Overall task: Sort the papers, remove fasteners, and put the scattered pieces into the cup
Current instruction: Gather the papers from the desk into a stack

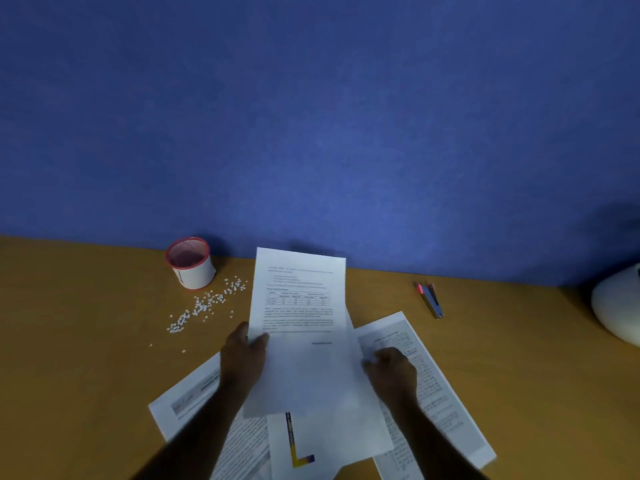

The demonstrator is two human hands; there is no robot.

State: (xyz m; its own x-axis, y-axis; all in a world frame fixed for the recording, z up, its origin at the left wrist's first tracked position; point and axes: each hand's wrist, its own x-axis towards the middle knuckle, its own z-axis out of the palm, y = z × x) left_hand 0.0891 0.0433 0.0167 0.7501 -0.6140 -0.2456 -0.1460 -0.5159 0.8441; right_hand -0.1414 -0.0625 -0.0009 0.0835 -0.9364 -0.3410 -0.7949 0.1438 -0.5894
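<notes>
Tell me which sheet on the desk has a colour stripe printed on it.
The sheet at the bottom centre, partly under the page held by both hands. It carries a yellow-to-purple L-shaped stripe; the sheets to its left and right show only grey text.

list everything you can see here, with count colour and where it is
cup: one, white with red mesh rim, back of desk, left of centre
scattered pieces: many, white, on desk just right of and in front of the cup
held sheet: one, white printed, raised at centre
papers on desk: several, white printed, spread under the hands
staple remover: one, blue and red, desk right of the papers
rounded object: one, white, right edge, cut off
desk: one, orange-brown
wall: blue
left hand: grips the sheet's left edge
right hand: at the sheet's right edge
</notes>
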